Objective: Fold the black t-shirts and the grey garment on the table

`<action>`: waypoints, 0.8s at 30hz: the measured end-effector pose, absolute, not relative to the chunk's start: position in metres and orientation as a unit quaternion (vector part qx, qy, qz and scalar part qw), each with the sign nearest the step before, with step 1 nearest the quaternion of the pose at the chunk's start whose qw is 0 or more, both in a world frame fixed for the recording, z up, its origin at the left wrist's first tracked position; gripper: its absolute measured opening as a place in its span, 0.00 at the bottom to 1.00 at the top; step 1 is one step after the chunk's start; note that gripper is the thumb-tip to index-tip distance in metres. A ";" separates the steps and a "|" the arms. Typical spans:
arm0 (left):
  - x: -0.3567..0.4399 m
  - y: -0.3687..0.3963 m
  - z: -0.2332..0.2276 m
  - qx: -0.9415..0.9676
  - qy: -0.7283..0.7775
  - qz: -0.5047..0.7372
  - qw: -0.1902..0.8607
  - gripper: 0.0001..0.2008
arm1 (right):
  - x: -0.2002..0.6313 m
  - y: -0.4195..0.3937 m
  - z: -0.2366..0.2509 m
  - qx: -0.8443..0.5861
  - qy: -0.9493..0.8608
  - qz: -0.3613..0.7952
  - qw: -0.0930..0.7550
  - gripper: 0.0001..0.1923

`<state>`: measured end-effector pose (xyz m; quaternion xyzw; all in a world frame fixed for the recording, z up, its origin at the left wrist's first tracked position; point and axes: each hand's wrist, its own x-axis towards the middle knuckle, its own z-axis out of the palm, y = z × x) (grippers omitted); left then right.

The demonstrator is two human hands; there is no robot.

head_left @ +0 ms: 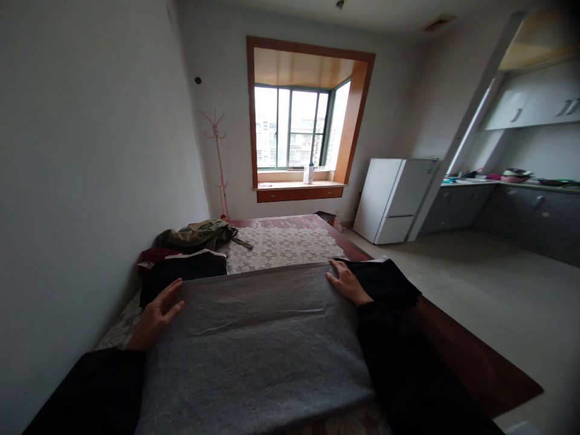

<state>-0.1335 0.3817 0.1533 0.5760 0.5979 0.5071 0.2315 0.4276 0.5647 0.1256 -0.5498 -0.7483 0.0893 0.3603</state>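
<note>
A large grey sheet of thin, creased cloth (258, 344) lies spread over the near part of the table. At its far left corner, my left hand (156, 314) rests along the edge, fingers stretched out and thumb apart. My right hand (348, 284) lies on the far right corner with its fingers spread over the cloth. Black folded fabric (385, 281) sits just beyond my right hand. Another black folded cloth (194, 266) is past my left hand.
A lace tablecloth (285, 244) covers part of the dark red table (489, 368). An olive bag (199, 234) lies at the far left by the wall. A pink coat stand (218, 151) and white fridge (392, 199) stand beyond. Kitchen counters (521, 205) are at right.
</note>
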 end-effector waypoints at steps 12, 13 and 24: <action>-0.122 0.376 0.154 0.670 0.643 0.353 0.112 0.28 | 0.419 0.555 0.122 -0.588 -0.755 0.049 0.286 0.36; -0.122 0.376 0.153 0.675 0.643 0.345 0.110 0.28 | 0.418 0.554 0.123 -0.589 -0.755 0.046 0.283 0.36; -0.139 0.384 0.136 0.707 0.672 0.217 0.040 0.27 | 0.414 0.550 0.124 -0.619 -0.748 0.003 0.239 0.37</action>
